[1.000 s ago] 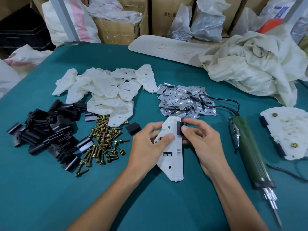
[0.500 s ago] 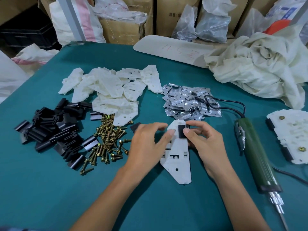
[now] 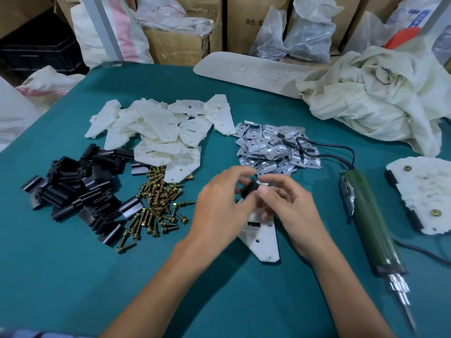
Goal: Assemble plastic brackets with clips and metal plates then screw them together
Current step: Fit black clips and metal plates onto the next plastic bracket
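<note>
Bracket (image 3: 262,237), white moulded plastic, sits at table centre under both hands, narrow end toward 6 o'clock. Whether it lies flat on the green table (image 3: 73,276) or is tipped up slightly, I cannot tell. Left hand (image 3: 219,211) pinches a black clip (image 3: 249,189) between thumb and fingertips over the bracket's 12 o'clock end. Right hand (image 3: 290,213) closes thumb and forefinger on the clip's other side, remaining fingers loosely arched; blur softens the detail. Judgement: the bracket is light, thin and stiff, and likely to skate on the table cover if pushed. It is best held by its long edges, clear of slots and screw holes. The clip looks small, rigid and smooth, so a fingertip pinch on its two flanks suits it; it probably wants a firm press to seat. Containers: none on the table, all stock in loose heaps. Spare brackets (image 3: 158,132) lie at 11 o'clock, spare clips (image 3: 73,189) at 9 o'clock, and brass-coloured screws (image 3: 156,201) between clips and hands. Metal plates (image 3: 273,147) lie at 1 o'clock, under the cable loop of the electric screwdriver (image 3: 373,223). The screwdriver lies at 3 o'clock with its bit toward 5. Finished assemblies (image 3: 424,196) are stacked at the far 3 o'clock edge. Beyond the table at 12 o'clock stand cardboard boxes (image 3: 178,45) and plastic bags (image 3: 310,28), contents not readable.
</note>
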`<control>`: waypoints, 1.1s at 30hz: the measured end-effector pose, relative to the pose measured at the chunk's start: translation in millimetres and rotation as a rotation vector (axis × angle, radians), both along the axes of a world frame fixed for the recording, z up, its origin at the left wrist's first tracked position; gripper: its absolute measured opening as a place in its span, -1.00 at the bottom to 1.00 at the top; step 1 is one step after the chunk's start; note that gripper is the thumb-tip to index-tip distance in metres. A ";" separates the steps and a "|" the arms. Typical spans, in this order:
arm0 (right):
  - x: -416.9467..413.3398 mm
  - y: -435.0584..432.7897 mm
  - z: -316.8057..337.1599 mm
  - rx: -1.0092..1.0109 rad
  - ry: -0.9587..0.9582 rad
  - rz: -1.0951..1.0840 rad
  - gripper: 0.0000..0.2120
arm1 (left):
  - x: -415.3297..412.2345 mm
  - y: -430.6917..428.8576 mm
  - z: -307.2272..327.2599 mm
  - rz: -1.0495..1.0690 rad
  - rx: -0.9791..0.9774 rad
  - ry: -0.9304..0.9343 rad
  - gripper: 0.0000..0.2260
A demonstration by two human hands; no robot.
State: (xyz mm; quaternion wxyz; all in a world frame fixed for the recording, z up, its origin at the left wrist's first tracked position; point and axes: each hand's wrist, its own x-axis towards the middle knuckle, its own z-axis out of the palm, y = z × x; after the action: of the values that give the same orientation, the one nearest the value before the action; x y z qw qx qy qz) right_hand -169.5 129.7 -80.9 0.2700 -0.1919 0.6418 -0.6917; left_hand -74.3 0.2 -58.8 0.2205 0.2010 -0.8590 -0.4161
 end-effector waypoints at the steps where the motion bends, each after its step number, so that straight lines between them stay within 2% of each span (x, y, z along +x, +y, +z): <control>1: -0.2 -0.6 0.4 -0.015 -0.014 -0.014 -0.83 | -1.2 6.4 0.3 -0.041 -0.009 0.011 -0.66; 4: -7.6 2.1 4.3 -0.061 -0.068 -0.151 -0.90 | -3.2 5.0 -6.2 -0.027 -0.126 -0.076 -0.52; 7: -18.2 9.4 8.6 -0.139 -0.150 -0.268 -0.90 | 0.1 -4.2 -18.6 0.009 -0.289 -0.383 -0.30; 9: -22.4 13.2 9.3 -0.194 -0.186 -0.288 -0.85 | 1.9 -4.9 -25.7 -0.045 -0.270 -0.446 -0.31; 13: -25.4 14.2 7.2 -0.262 -0.225 -0.269 -0.76 | -1.0 -5.1 -30.8 -0.067 -0.062 -0.358 -0.52; 18: -27.2 15.4 6.0 -0.248 -0.228 -0.224 -0.74 | -2.9 -18.9 -25.5 -0.109 0.428 -0.154 -0.69; 21: -24.5 14.8 4.5 -0.125 -0.196 -0.150 -0.73 | -5.7 -30.8 -21.4 -0.080 0.594 0.000 -0.75; 25: -16.9 10.6 1.0 0.075 -0.098 0.022 -0.73 | -6.7 -37.0 -23.1 0.023 0.915 0.192 -0.76; 28: -12.0 7.7 -2.3 0.093 -0.106 0.125 -0.68 | -4.7 -36.4 -24.7 0.026 0.995 0.234 -0.74; 33: -7.4 4.1 -3.7 0.061 -0.153 0.189 -0.73 | -8.0 -32.9 -27.1 0.006 0.985 0.258 -0.76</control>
State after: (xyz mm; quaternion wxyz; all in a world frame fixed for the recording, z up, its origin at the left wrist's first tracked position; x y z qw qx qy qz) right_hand -177.0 133.9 -84.6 0.3878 -0.1898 0.6190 -0.6561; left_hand -82.3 -32.8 -85.9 0.2049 0.2308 -0.5260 -0.7925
